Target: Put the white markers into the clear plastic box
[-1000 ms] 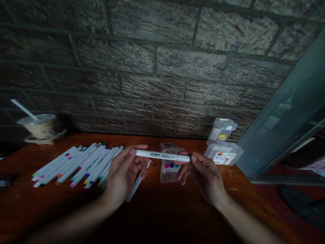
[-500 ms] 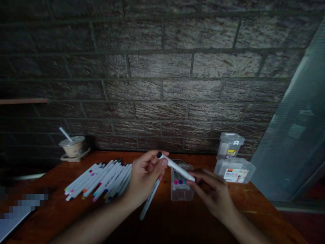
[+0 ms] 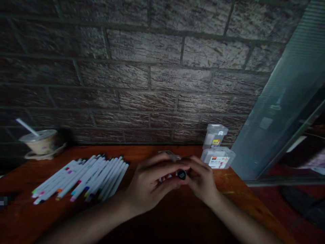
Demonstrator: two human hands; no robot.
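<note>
Between my two hands is a marker pen [image 3: 181, 175], its black end marked "120" facing me. My left hand [image 3: 154, 179] has its fingers and thumb closed on the marker from the left. From the right, my right hand [image 3: 202, 177] pinches the same marker. Most of its white barrel is hidden by the fingers. Behind my hands, a clear plastic case [image 3: 166, 152] is mostly covered; only bits of its rim show. To the left, several white markers [image 3: 93, 178] with coloured ends lie side by side on the wooden table.
A lidded cup with a straw [image 3: 39, 139] sits in a holder at the back left. Two clear plastic boxes, a tall one [image 3: 214, 135] and a wide labelled one [image 3: 218, 158], stand at the back right. A stone-block wall [image 3: 162, 81] rises behind the table [image 3: 243, 203].
The marker has turned from lying crosswise between my hands to pointing its black end at me. My hands have come together around it. The camera view has shifted.
</note>
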